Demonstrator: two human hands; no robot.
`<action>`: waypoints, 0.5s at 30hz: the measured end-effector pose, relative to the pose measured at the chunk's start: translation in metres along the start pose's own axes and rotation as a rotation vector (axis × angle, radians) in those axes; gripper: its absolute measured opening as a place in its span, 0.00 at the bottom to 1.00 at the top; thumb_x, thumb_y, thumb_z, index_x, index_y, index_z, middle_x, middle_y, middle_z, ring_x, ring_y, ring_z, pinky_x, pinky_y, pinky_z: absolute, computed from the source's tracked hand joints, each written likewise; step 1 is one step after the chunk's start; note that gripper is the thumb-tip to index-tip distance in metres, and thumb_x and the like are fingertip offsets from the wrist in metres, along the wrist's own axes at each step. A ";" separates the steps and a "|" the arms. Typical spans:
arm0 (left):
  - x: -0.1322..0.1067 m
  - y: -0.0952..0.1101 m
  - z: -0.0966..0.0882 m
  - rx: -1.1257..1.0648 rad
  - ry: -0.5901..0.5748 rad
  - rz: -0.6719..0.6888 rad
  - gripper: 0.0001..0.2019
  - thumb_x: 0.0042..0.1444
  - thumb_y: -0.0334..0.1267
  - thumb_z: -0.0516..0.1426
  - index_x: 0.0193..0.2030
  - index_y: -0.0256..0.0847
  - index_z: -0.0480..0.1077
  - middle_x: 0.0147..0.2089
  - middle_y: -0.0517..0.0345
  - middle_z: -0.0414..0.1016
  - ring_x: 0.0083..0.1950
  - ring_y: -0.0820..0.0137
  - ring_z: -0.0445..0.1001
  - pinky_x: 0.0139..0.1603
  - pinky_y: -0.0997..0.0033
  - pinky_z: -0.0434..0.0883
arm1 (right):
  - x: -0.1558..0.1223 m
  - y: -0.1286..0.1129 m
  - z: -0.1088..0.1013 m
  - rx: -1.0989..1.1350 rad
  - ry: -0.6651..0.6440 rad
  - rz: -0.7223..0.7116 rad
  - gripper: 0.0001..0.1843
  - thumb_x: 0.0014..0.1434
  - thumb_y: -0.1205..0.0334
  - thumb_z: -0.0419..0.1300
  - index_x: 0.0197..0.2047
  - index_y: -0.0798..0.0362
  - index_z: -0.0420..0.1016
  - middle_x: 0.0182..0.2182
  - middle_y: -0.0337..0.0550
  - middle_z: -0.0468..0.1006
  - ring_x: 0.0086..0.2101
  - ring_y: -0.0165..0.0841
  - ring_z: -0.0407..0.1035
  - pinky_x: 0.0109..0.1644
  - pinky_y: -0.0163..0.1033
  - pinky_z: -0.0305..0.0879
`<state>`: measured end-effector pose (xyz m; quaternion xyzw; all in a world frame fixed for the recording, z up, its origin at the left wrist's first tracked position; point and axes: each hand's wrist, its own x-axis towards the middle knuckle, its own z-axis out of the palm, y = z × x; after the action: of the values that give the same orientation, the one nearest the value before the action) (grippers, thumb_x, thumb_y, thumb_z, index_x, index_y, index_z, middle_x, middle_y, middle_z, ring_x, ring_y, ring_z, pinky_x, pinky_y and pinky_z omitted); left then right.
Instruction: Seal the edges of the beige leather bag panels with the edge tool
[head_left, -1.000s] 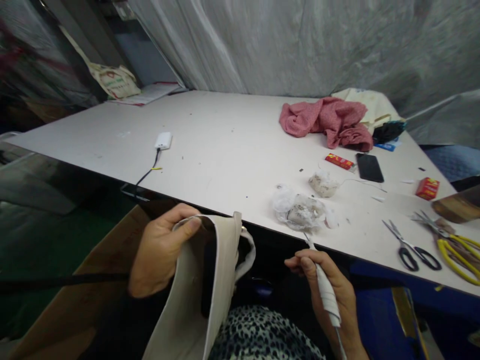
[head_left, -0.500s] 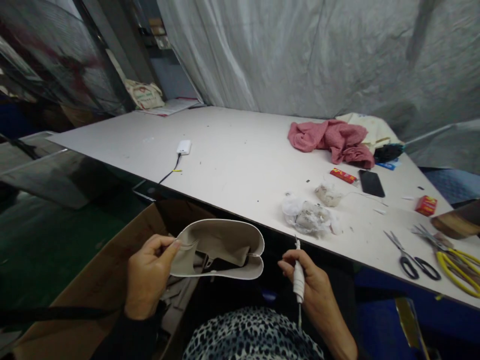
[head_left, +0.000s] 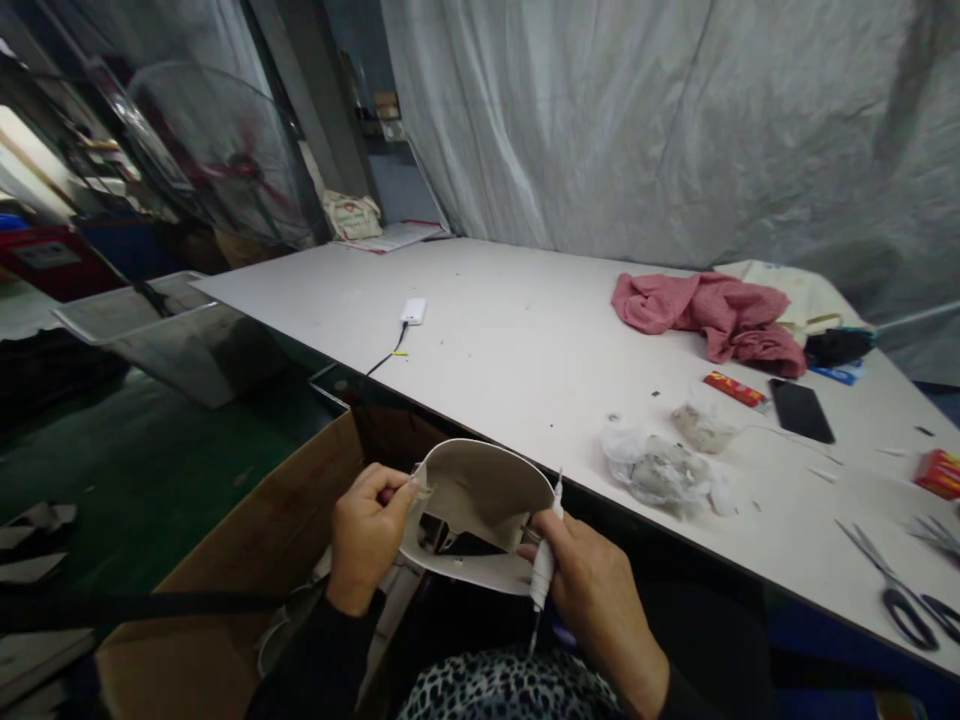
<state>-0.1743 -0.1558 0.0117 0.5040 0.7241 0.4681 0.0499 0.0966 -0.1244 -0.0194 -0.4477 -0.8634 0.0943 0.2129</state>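
Note:
My left hand [head_left: 373, 530] pinches the left edge of a beige leather-like piece [head_left: 472, 478], curved into an open hollow shape with a pale rim. What kind of article it is, I cannot tell. Closed around a white-wrapped, pen-like tool [head_left: 543, 575] is my right hand [head_left: 589, 580]. The tool has a thin pointed tip facing up and a thin shaft or cord at its lower end. Fingers of the right hand also meet the right edge of the beige piece, and the tool stands close beside its rim.
Below the left hand is a cardboard box [head_left: 247, 530] holding beige pieces. On the white table [head_left: 510, 350] are crumpled plastic bags [head_left: 660, 470], scissors [head_left: 892, 590], a phone [head_left: 801, 410], a pink cloth [head_left: 705, 305] and a small white device [head_left: 413, 311] with a cable.
My right hand, holding the tool, has come in from the right to the beige piece's right edge. The view has turned left, so the table things appear further right.

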 end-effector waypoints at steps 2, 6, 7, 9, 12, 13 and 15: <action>-0.002 0.000 0.002 0.007 -0.004 0.023 0.12 0.59 0.40 0.59 0.25 0.41 0.73 0.26 0.63 0.67 0.28 0.70 0.67 0.31 0.72 0.63 | 0.005 0.000 0.009 -0.027 0.034 0.042 0.06 0.65 0.67 0.63 0.44 0.48 0.73 0.35 0.42 0.80 0.36 0.39 0.76 0.35 0.37 0.63; -0.006 -0.002 0.006 0.052 -0.001 0.068 0.11 0.60 0.37 0.60 0.26 0.41 0.72 0.27 0.63 0.66 0.30 0.71 0.67 0.34 0.72 0.63 | 0.005 0.004 0.022 0.010 0.100 0.033 0.13 0.61 0.75 0.55 0.44 0.48 0.70 0.36 0.43 0.77 0.37 0.38 0.75 0.37 0.36 0.64; -0.007 -0.003 0.006 0.060 -0.004 0.077 0.11 0.61 0.37 0.60 0.26 0.41 0.72 0.28 0.63 0.66 0.30 0.71 0.67 0.34 0.72 0.63 | 0.004 0.006 0.023 0.033 0.120 0.032 0.14 0.61 0.75 0.53 0.45 0.48 0.70 0.37 0.44 0.76 0.35 0.37 0.74 0.36 0.36 0.65; -0.009 -0.003 0.007 0.069 -0.008 0.093 0.11 0.61 0.36 0.60 0.27 0.41 0.72 0.28 0.63 0.66 0.30 0.71 0.66 0.34 0.72 0.63 | 0.000 0.009 0.023 0.081 0.157 0.058 0.16 0.60 0.75 0.51 0.47 0.48 0.69 0.39 0.44 0.74 0.32 0.36 0.73 0.33 0.36 0.64; -0.010 -0.003 0.009 0.074 0.000 0.114 0.11 0.61 0.35 0.60 0.27 0.40 0.71 0.28 0.63 0.66 0.30 0.72 0.66 0.33 0.72 0.62 | -0.004 0.013 0.022 0.210 0.192 0.134 0.14 0.62 0.72 0.51 0.47 0.48 0.69 0.39 0.44 0.73 0.31 0.35 0.73 0.31 0.36 0.63; -0.010 -0.003 0.010 0.073 0.004 0.119 0.11 0.61 0.35 0.60 0.26 0.40 0.71 0.28 0.63 0.66 0.29 0.72 0.66 0.33 0.72 0.62 | -0.005 0.015 0.022 0.271 0.200 0.164 0.11 0.62 0.70 0.52 0.46 0.48 0.69 0.39 0.43 0.74 0.31 0.35 0.73 0.32 0.35 0.64; -0.010 -0.003 0.013 0.061 0.011 0.126 0.11 0.60 0.34 0.60 0.25 0.40 0.70 0.27 0.63 0.65 0.29 0.72 0.66 0.33 0.72 0.62 | -0.007 0.016 0.026 0.398 0.221 0.240 0.03 0.63 0.64 0.57 0.41 0.48 0.69 0.34 0.40 0.73 0.30 0.34 0.72 0.31 0.34 0.64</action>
<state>-0.1641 -0.1553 -0.0020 0.5475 0.7051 0.4507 0.0009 0.1006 -0.1200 -0.0500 -0.5039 -0.7398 0.2375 0.3773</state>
